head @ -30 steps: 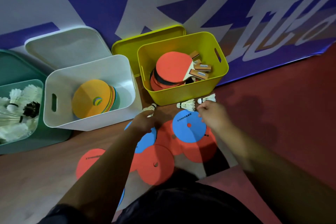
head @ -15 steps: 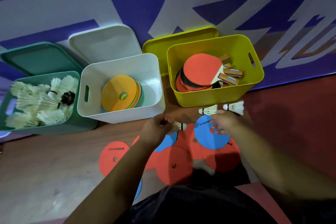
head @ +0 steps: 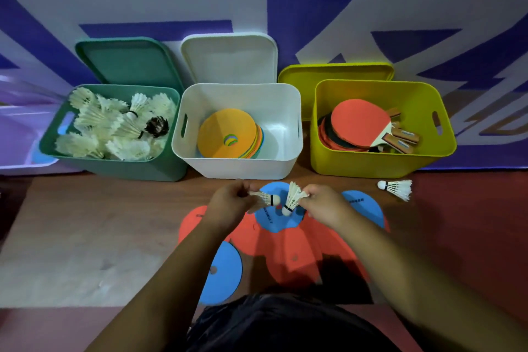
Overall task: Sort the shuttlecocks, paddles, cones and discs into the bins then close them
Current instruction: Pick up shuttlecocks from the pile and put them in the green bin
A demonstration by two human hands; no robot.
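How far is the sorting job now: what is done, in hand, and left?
Done: shuttlecocks lie in the green bin, cones sit in the white bin, paddles in the yellow bin. In hand: the left hand holds one shuttlecock, the right hand a second shuttlecock. Left: a loose shuttlecock and the discs on the floor; lids off.

Green bin (head: pixel 120 164), white bin (head: pixel 237 167), yellow bin (head: pixel 380 164), red and blue discs (head: pixel 288 248)

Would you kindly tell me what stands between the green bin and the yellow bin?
In the head view, the white bin stands between the green bin and the yellow bin, open, holding a stack of round coloured markers.
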